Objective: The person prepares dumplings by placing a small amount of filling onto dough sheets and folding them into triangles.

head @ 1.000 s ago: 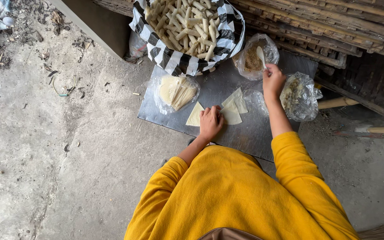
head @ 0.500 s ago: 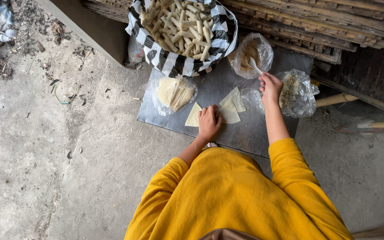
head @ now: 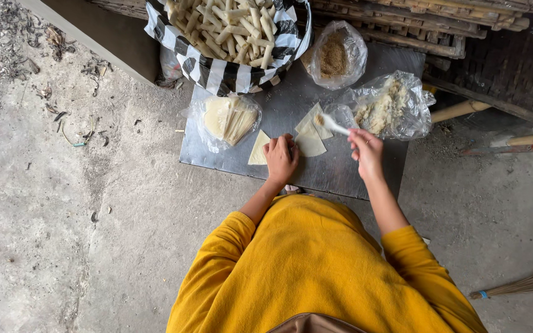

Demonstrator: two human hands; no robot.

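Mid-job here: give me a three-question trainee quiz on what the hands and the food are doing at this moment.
1. True or false: the right hand holds a white spoon over a wrapper.
2. What does the left hand press on? A) a flat wrapper B) the basket C) a bag
3. What fills the striped basket?

Key: 1 true. 2 A. 3 Rolled sticks.

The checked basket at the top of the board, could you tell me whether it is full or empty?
Full: the checked basket is heaped above its rim with pale rolled sticks.
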